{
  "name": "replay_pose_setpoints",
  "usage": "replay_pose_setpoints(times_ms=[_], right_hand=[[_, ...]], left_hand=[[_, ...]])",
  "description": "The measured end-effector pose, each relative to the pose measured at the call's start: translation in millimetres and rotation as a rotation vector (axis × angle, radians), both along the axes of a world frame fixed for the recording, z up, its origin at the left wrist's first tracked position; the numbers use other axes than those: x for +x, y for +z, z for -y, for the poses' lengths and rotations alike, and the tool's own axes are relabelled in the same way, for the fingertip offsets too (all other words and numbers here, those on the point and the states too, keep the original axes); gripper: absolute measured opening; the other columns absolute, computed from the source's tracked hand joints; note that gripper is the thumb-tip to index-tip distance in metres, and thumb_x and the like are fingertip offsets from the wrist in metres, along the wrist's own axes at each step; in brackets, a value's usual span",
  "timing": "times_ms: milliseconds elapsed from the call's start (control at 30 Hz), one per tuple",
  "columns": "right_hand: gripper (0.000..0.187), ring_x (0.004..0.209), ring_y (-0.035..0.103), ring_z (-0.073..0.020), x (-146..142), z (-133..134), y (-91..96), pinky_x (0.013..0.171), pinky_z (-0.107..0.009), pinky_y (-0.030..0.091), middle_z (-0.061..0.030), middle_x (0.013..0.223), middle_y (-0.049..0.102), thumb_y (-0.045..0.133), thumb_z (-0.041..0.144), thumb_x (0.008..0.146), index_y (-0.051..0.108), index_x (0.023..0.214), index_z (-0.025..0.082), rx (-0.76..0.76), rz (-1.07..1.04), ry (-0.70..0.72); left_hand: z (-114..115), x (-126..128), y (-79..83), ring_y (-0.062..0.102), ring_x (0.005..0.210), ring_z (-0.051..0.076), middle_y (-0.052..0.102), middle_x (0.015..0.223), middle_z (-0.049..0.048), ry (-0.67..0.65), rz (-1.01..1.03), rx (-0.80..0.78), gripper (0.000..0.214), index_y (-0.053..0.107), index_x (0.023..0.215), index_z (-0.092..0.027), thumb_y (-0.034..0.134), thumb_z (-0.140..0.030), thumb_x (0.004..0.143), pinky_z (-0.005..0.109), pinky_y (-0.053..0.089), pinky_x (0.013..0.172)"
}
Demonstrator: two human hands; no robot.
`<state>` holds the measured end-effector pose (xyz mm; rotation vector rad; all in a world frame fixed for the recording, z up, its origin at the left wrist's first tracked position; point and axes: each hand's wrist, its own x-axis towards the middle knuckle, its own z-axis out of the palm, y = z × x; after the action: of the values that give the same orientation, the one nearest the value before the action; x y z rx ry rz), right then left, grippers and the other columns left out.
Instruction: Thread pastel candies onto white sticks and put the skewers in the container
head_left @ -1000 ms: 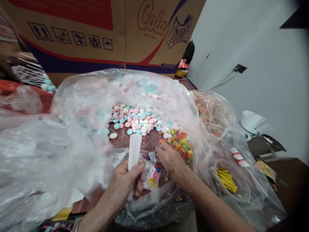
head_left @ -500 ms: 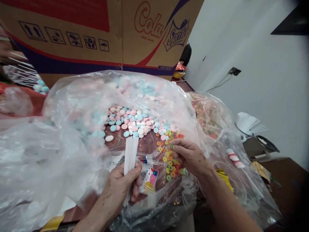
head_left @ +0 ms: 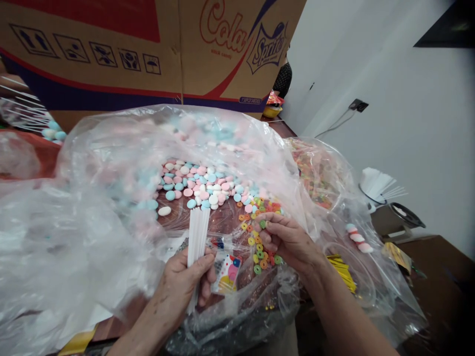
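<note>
I see a bare left hand (head_left: 184,273) and a bare right hand (head_left: 291,242). The left forearm (head_left: 152,316) and right forearm (head_left: 343,301) are bare too, slim at the wrists. Little spots dot the left one.

A reddish-brown table (head_left: 111,327) lies under clear plastic (head_left: 48,257) strewn with pastel candies (head_left: 213,187) and bright candy rings (head_left: 260,247); 1 yellow bowl (head_left: 271,112) sits on the far side.

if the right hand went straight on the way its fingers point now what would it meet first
Probably the loose orange ring candies just left of the right hand; if it passes above them, perhaps the white sticks. Its height is unclear.
</note>
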<state>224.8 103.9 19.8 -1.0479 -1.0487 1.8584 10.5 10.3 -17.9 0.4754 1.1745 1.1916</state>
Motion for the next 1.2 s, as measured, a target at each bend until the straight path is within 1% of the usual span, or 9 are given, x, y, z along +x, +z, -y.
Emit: replay_pose_setpoints(times_ms=[133,333,433,533,600,700,833,1000,1200], right_hand=[[0.026,0.054,0.042,-0.0058,-0.9,0.6,3.0,0.045,-0.018,0.027,-0.0016,0.076,0.063,0.084,0.033,0.068,0.070,0.083,0.017,-0.024,0.012,-0.008],[0.025,0.052,0.036,-0.0071,5.1,-3.3,14.3,0.043,-0.020,0.021,-0.0005,0.070,0.059,0.082,0.037,0.069,0.065,0.075,0.019,0.062,0.081,-0.088],[0.021,0.048,0.033,-0.0079,9.8,-8.7,10.7,0.042,-0.021,0.020,0.0035,0.060,0.052,0.076,0.037,0.073,0.065,0.080,0.020,0.165,0.242,-0.131],[0.018,0.049,0.036,-0.0095,12.8,-14.4,3.9,0.045,-0.023,0.025,0.0050,0.059,0.051,0.068,0.034,0.076,0.069,0.088,0.021,0.391,0.552,-0.150],[0.015,0.055,0.044,-0.0114,14.3,-17.0,2.5,0.049,-0.023,0.031,0.0034,0.064,0.055,0.062,0.031,0.078,0.070,0.086,0.021,0.554,0.755,-0.058],[0.013,0.067,0.053,-0.0137,15.3,-17.7,4.6,0.060,-0.025,0.039,0.0012,0.071,0.061,0.055,0.024,0.084,0.067,0.078,0.020,0.764,0.936,0.166],[0.022,0.074,0.055,-0.0144,14.2,-15.7,1.9,0.069,-0.026,0.041,-0.0013,0.078,0.061,0.050,0.016,0.092,0.063,0.075,0.019,0.954,1.123,0.389],[0.025,0.072,0.052,-0.0135,12.2,-12.2,-5.8,0.065,-0.026,0.036,-0.0020,0.080,0.059,0.049,0.010,0.094,0.059,0.072,0.018,1.036,1.224,0.546],[0.025,0.066,0.050,-0.0151,13.4,0.4,-12.2,0.062,-0.029,0.038,-0.0021,0.077,0.061,0.052,0.011,0.090,0.062,0.070,0.022,0.948,1.128,0.615]], left_hand=[[-0.9,0.5,0.6,0.048,0.030,0.009,0.064,0.049,-0.0029,-0.002,0.003,-0.005,0.039,0.062,0.078,-0.016,0.084,-0.045,0.063,0.018,0.038,0.027],[0.3,-0.4,2.1,0.048,0.031,0.008,0.064,0.051,-0.0031,-0.009,0.010,-0.005,0.036,0.062,0.078,-0.016,0.083,-0.043,0.066,0.017,0.039,0.029],[-0.9,-0.2,4.1,0.048,0.030,0.009,0.064,0.049,-0.0034,-0.004,0.007,-0.019,0.038,0.062,0.077,-0.016,0.084,-0.044,0.063,0.018,0.039,0.027],[-0.9,0.0,6.5,0.048,0.030,0.009,0.063,0.049,-0.0036,0.003,0.002,-0.019,0.039,0.062,0.076,-0.016,0.085,-0.044,0.061,0.018,0.039,0.027],[-0.2,-0.1,7.1,0.048,0.031,0.009,0.064,0.049,-0.0033,0.002,0.006,-0.014,0.039,0.062,0.077,-0.016,0.085,-0.044,0.062,0.018,0.039,0.027],[0.6,-0.8,6.9,0.048,0.031,0.009,0.064,0.049,-0.0028,0.008,0.004,-0.025,0.039,0.063,0.078,-0.016,0.085,-0.044,0.062,0.018,0.039,0.027],[0.4,-1.3,7.3,0.049,0.031,0.009,0.064,0.049,-0.0028,0.001,-0.009,-0.035,0.039,0.063,0.077,-0.016,0.085,-0.043,0.061,0.018,0.039,0.027],[1.5,-0.8,10.8,0.048,0.031,0.009,0.064,0.049,-0.0034,0.009,-0.021,-0.026,0.037,0.063,0.078,-0.016,0.085,-0.041,0.062,0.018,0.040,0.027],[-2.9,-1.2,7.4,0.049,0.031,0.010,0.065,0.050,-0.0029,0.000,-0.006,-0.039,0.035,0.064,0.077,-0.016,0.084,-0.039,0.061,0.019,0.040,0.027]])
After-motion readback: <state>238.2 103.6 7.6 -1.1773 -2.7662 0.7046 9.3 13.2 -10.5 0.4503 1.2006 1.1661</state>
